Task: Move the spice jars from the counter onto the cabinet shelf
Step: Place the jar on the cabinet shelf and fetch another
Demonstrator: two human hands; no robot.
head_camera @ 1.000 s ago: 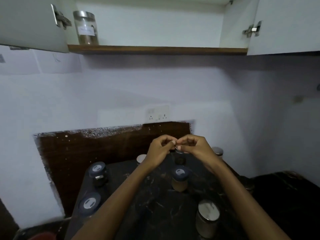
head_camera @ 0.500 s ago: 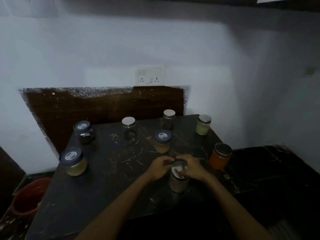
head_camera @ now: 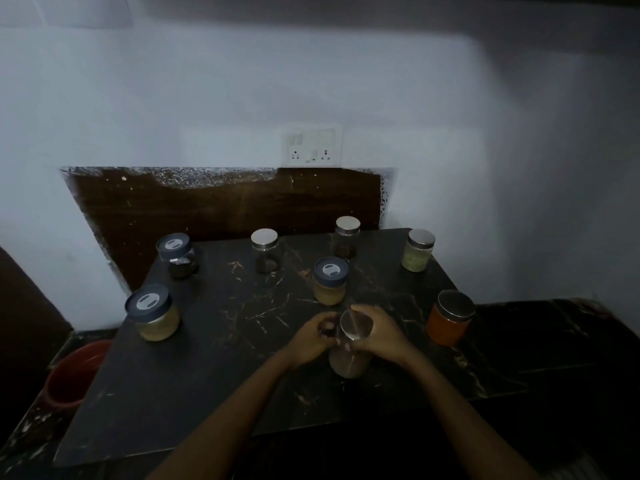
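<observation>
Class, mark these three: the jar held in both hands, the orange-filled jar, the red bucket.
held jar [head_camera: 356,327]: head view, on its steel lid.
orange-filled jar [head_camera: 446,329]: head view, on its glass body.
red bucket [head_camera: 71,384]: head view, on its wall.

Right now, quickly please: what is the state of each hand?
Left hand: closed, gripping the left side of the jar.
Right hand: closed, gripping the right side of the jar near its lid.

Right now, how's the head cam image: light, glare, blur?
Head view: dim overall; broad shadow across the upper wall; glare streak on the lid of the jar held by left hand and right hand; left hand slightly blurred.
</observation>
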